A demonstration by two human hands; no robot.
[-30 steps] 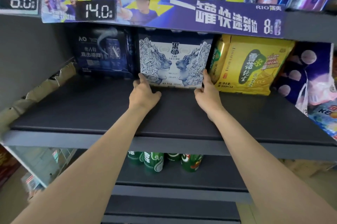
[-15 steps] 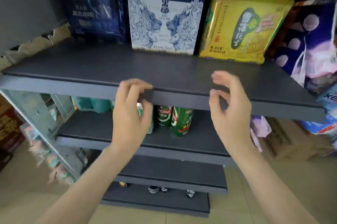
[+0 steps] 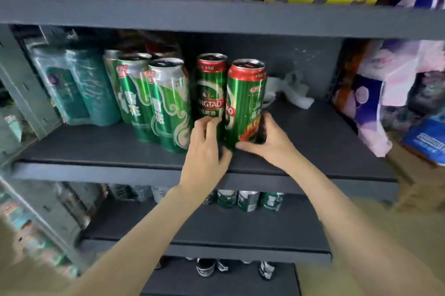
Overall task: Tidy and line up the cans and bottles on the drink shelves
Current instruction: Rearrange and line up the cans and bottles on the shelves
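So the two red-top cans are what you're working on. The right can (image 3: 245, 103) stands nearest the shelf's front edge, and the left can (image 3: 210, 88) is just behind and beside it, close enough that they look like they touch. Your right hand (image 3: 269, 141) is curled around the base of the right can, thumb across the front and fingers round the far side, which looks like a low grip for sliding it rather than lifting it. Your left hand (image 3: 207, 151) has its fingers curled against the foot of the left can, thumb down by the shelf; it looks like a light hold, probably to steady that one while its neighbour gets squared up.

Gripping low makes sense: tall cans tip easily if you push them from the top.

Just left of them are the silver-top cans (image 3: 166, 105), packed in a tight cluster and leaning a bit in this wide view, so that's likely the line you're matching to. Further left sits a shrink-wrapped pack (image 3: 74, 88). Behind the red-tops to the right there's some crumpled white plastic (image 3: 292, 90) on the shelf (image 3: 325, 141), otherwise bare on that side. More cans (image 3: 248, 200) stand on the shelf below.
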